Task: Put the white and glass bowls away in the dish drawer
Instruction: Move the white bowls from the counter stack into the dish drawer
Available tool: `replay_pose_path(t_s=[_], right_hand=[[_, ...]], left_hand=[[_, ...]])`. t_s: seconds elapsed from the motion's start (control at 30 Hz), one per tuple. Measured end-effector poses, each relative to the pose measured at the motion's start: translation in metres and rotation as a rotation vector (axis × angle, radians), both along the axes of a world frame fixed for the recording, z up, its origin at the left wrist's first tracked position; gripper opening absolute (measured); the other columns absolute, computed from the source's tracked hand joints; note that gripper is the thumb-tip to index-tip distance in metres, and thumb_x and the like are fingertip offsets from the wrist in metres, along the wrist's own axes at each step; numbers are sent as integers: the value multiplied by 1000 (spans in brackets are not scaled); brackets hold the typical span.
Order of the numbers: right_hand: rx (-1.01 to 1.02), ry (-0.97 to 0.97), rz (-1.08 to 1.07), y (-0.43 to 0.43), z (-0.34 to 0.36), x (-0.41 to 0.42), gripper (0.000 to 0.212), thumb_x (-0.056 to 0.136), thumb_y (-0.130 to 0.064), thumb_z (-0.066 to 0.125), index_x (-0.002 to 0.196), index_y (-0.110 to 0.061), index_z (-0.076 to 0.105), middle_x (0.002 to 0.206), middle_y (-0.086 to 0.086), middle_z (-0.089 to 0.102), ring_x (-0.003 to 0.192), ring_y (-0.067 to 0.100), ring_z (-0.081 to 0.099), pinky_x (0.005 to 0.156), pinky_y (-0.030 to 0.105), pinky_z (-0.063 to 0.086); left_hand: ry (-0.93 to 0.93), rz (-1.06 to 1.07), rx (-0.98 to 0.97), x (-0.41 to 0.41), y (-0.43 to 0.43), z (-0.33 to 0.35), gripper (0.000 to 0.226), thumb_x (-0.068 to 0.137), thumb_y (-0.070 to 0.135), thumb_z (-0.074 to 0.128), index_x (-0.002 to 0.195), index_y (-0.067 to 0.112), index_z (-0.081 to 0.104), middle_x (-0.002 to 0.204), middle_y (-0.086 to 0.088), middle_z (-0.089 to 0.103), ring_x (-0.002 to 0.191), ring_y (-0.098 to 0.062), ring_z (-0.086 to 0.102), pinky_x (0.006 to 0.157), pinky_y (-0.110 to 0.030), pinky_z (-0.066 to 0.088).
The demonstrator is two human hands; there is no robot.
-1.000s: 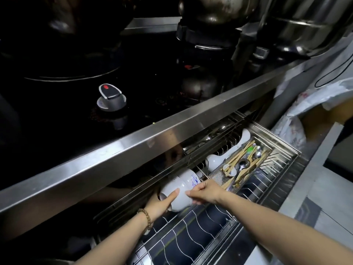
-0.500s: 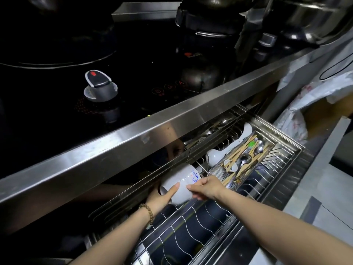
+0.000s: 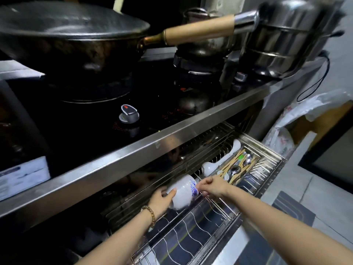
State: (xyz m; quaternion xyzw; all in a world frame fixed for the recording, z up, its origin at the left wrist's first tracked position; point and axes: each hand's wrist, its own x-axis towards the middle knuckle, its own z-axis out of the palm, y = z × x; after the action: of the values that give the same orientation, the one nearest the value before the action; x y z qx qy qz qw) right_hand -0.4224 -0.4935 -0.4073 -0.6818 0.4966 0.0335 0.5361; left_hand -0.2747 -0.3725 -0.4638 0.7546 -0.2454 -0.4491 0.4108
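Head view, looking down: two bare forearms reach forward over the open dish drawer [image 3: 191, 243], whose near part is a wire rack of wavy dividers over a dark floor. A bead bracelet [image 3: 149, 215] sits on the left wrist. The left hand [image 3: 159, 200] holds the white bowl [image 3: 183, 194] from the left, thumb laid over its side and fingers hidden behind it. The right hand [image 3: 212, 186] meets the same bowl from the right, its curled fingertips pinching the wall beside a blue painted pattern. The bowl lies tipped on its side with its mouth turned down and toward the left hand, at the back left of the rack, just under the steel counter edge [image 3: 133, 155]; its lower rim is down at the wires, though it is unclear whether it rests on them. Just beyond the right hand, more white dishes [image 3: 210, 166] stand in the rack's slots, beside a cutlery tray [image 3: 239, 166] holding chopsticks and spoons. Above the counter edge is a dark cooktop with a grey knob [image 3: 129, 113]. Farther back sit a black wok [image 3: 66, 41] with a wooden handle [image 3: 198, 32] and, to the right, a tall steel pot [image 3: 286, 35]. A white plastic bag [image 3: 298, 119] hangs at the right of the drawer.
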Motion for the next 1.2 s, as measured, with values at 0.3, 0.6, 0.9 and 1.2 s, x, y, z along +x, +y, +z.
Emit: replay_pose_path(t_s=[0.3, 0.6, 0.9, 1.2], right_hand=[[-405, -398, -144, 58, 129, -47, 17, 89, -26, 62, 106, -24, 65, 104, -1, 69, 92, 9, 63, 65, 13, 51], [-722, -690, 49, 124, 272, -13, 42, 87, -31, 62, 128, -30, 51, 132, -9, 54, 117, -1, 52, 95, 11, 41], [-866, -821, 335, 198, 359, 81, 39, 86, -39, 63, 122, -45, 48, 126, -19, 56, 121, -2, 51, 96, 12, 41], [-828, -879, 517, 265, 398, 189, 55, 86, -43, 61, 137, -31, 44, 141, -13, 45, 127, 5, 47, 95, 14, 37]], left_hand=[[-178, -199, -390, -22, 42, 146, 45, 89, 26, 59, 130, 12, 48, 126, -6, 59, 100, -2, 58, 81, -4, 41], [-609, -172, -847, 18, 136, 332, 45, 87, 38, 57, 130, 31, 46, 123, 12, 60, 114, 4, 54, 98, -23, 44], [-1020, 62, -860, 93, 248, 435, 54, 82, 54, 52, 132, 37, 41, 123, 24, 54, 117, 3, 47, 102, -25, 36], [-1144, 299, -723, 177, 339, 454, 49, 85, 43, 58, 131, 31, 44, 131, 12, 53, 123, -5, 44, 102, -24, 31]])
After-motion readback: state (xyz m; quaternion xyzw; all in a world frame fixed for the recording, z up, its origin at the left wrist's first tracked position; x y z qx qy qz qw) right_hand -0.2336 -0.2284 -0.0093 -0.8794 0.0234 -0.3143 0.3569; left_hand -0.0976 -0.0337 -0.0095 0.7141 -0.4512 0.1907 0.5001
